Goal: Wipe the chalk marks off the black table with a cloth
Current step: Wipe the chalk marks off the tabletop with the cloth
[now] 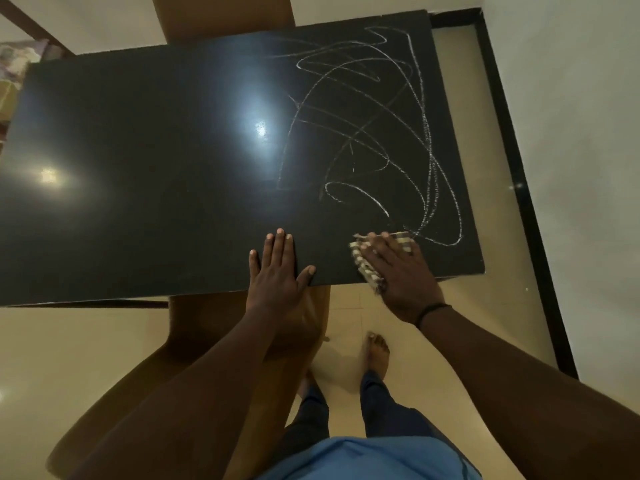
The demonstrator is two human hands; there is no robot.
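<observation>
L hand (277, 268) flat, fingers straight, on black table (138, 150) near edge; R hand (398, 271) beside it presses checked cloth (363, 263) w/ spread fingers (chalk marks (363, 133) just beyond).

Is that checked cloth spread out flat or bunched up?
Bunched up, it seems. The cloth shows as a crumpled strip along the right hand, which presses it onto the black table. The rest is hidden.

both hands flat, fingers straight — left hand (277, 271), right hand (398, 275)
</observation>
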